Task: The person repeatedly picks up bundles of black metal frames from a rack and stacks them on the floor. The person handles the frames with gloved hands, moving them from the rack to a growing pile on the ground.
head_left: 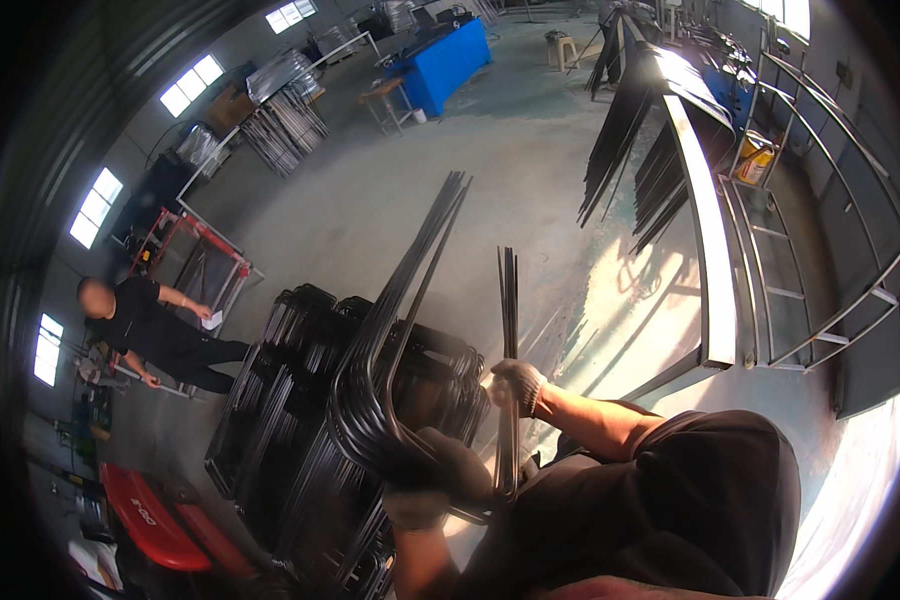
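Observation:
A bundle of black metal rods bent into a U (362,400) is held up in front of my body. One set of long legs slants up and away, and the other stands almost upright. My gloved right hand (518,387) is closed around the upright legs. Low at the bend, my gloved left hand (445,478) grips the bundle; its fingers are partly in shadow and blurred. Just beyond and to the left lies a big stack of similar bent black rods (290,400), partly hidden behind the bundle.
A person in dark clothes (150,320) stands at the left, holding something white. Nearby are a red machine cover (155,520) and a red frame (195,240). On the right, a long metal beam (705,210) stands beside hanging dark rods (610,150) and a tubular frame (770,240). A blue bench (440,65) is farther off.

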Tool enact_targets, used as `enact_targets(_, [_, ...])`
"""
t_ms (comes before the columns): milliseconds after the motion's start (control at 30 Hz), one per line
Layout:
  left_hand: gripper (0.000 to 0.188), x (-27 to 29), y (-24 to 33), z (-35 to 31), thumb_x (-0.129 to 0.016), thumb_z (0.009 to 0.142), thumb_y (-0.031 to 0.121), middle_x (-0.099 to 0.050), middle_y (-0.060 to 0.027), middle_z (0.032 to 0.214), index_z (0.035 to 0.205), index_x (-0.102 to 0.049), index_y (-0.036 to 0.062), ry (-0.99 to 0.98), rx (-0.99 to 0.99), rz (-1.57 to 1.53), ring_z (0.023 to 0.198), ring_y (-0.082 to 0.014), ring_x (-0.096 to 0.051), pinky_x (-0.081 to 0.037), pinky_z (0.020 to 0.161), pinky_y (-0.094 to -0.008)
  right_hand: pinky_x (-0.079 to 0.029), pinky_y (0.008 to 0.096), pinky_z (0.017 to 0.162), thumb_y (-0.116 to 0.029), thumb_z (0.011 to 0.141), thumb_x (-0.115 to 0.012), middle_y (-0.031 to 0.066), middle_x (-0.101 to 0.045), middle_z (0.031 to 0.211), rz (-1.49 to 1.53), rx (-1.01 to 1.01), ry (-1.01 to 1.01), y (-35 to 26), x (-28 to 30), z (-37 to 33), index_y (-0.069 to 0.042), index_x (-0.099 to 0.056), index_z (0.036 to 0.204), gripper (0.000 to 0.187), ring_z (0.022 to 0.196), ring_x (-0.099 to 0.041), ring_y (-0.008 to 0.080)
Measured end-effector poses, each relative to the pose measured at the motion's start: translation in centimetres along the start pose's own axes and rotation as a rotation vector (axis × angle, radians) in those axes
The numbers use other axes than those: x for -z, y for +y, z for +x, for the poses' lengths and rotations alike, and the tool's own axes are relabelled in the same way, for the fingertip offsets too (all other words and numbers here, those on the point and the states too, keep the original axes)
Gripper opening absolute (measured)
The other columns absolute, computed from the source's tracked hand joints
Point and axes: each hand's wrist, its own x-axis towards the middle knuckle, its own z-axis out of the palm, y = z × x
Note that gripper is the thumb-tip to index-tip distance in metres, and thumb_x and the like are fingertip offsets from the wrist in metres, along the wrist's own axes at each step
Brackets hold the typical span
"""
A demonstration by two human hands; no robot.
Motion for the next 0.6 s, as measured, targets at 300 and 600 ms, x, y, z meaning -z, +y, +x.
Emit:
enact_targets(300, [0.054,9.5,5.8,2.2,-0.044,0.119,0.032,-0.069,-0.0198,0.141,0.158,-0.049,-0.0044,-0.162,0.065,-0.125,0.132,-0.025,-0.066,-0.053,0.114,-0.0351,-0.046,0.0341,0.048,-0.01,0.097,-0.067,-0.0025,-0.044,0.063,-0.07,0.12,-0.026,-5.4,-7.1,8.9,-0.018,-0.049,0.081,0.025,0.051,-0.049,0.0156])
enact_targets(600, [0.128,16.3,11.3,15.9,-0.074,0.08,0.09,-0.068,-0.0182,0.147,0.165,-0.046,-0.0009,0.256,-0.129,-0.028,0.126,-0.0324,-0.071,-0.057,0.111,-0.0455,-0.038,0.0307,0.048,-0.013,0.099,-0.065,-0.0057,-0.04,0.064,-0.445,0.4,-0.117,-21.3,-10.3,24.9,-0.021,-0.046,0.078,0.029,0.053,-0.042,0.012])
